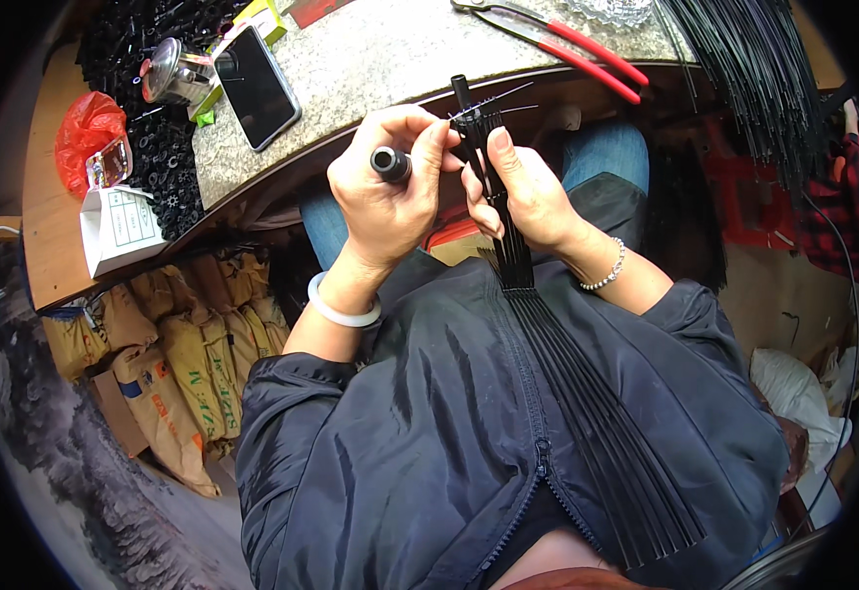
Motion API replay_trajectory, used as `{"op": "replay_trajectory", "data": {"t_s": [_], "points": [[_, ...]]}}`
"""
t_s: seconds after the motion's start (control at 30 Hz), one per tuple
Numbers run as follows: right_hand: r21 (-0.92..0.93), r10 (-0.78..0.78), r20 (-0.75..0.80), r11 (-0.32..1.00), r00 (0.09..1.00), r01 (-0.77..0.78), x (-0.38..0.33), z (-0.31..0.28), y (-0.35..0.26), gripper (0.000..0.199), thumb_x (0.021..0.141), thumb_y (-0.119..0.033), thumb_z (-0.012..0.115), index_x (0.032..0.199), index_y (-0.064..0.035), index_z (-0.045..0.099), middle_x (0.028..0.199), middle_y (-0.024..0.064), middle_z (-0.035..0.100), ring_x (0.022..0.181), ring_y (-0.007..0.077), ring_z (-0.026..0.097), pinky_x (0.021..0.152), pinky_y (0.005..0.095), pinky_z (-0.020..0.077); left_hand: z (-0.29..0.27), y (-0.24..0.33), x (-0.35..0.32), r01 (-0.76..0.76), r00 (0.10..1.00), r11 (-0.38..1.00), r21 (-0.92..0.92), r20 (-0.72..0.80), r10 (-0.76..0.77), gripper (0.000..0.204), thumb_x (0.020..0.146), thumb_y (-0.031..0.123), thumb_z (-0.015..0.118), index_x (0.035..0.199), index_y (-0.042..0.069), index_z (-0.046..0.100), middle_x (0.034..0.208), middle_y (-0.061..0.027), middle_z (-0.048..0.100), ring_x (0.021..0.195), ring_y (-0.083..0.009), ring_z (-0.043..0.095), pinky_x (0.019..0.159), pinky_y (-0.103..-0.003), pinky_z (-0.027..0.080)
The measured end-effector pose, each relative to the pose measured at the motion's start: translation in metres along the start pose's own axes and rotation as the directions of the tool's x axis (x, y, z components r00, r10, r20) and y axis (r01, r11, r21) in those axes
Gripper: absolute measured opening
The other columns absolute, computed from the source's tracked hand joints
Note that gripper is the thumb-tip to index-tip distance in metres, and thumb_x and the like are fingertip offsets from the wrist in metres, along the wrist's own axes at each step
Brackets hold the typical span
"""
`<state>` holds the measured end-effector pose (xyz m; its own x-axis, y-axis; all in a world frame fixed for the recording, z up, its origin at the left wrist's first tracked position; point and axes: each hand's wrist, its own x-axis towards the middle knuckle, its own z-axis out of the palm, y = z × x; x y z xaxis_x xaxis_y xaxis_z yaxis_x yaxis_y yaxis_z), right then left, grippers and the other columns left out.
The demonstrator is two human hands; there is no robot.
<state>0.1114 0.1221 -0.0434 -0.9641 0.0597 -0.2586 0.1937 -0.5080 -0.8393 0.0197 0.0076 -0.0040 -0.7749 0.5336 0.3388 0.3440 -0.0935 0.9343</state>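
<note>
Upright over my lap is a bundle of thin black ribs around a dark shaft, which looks like an umbrella frame (518, 264). Its long ribs fan down across my dark jacket. My right hand (545, 202) is closed around the upper part, thumb along its side. A hollow black tube (391, 165) lies in my left hand (385, 211), its round end facing up. The thumb and forefinger of that hand pinch together beside the frame's top, where a few thin rib ends stick out sideways. What sits between those fingertips is too small to make out.
On the stone-topped bench (361, 59) lie a phone (257, 88) and red-handled pliers (587, 59). Black plastic parts (174, 177), a lidded jar (176, 74), a red bag (90, 138) and a white carton (120, 231) are at left. Black rods (744, 79) overhang the right; sacks (169, 393) stand below.
</note>
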Motion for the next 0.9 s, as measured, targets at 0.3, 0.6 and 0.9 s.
{"op": "replay_trajectory", "data": {"t_s": [0.3,0.6,0.9], "points": [[-0.007,0.003,0.001,1.0,1.0,-0.003,-0.001,0.0,-0.001,0.061,0.09,-0.059,0.027,0.071,-0.006,0.05,0.047,0.0033,0.046,0.037,0.0108,0.042,0.039,0.0234,0.0379,-0.013,-0.007,0.007,0.05,0.998,0.947,-0.317,0.044,-0.038,0.035,0.091,0.018,0.054,0.117,0.0,0.039,0.075,-0.0068,0.055,0.054,-0.0063,0.045,0.048,-0.017,0.036],[-0.063,-0.014,-0.003,0.998,1.0,0.014,-0.005,0.009,-0.003,0.063,0.09,-0.058,0.029,0.07,-0.0034,0.051,0.048,0.0038,0.047,0.038,0.0106,0.043,0.039,0.0227,0.0375,-0.012,0.0,0.047,0.471,0.865,0.712,-0.521,0.433,-0.255,0.029,0.096,0.026,0.041,0.109,0.003,0.054,0.121,-0.0263,0.05,0.112,-0.0341,0.052,0.092,-0.041,0.046],[-0.061,-0.045,-0.006,0.997,0.999,0.045,-0.004,0.007,-0.001,0.062,0.092,-0.056,0.028,0.07,-0.003,0.052,0.048,0.0041,0.047,0.039,0.0101,0.043,0.039,0.0223,0.0371,-0.007,-0.003,0.047,0.555,0.822,0.724,-0.41,0.405,-0.401,0.033,0.087,0.03,0.06,0.104,0.002,0.058,0.091,-0.0043,0.062,0.081,-0.0092,0.06,0.075,-0.022,0.049]]}}
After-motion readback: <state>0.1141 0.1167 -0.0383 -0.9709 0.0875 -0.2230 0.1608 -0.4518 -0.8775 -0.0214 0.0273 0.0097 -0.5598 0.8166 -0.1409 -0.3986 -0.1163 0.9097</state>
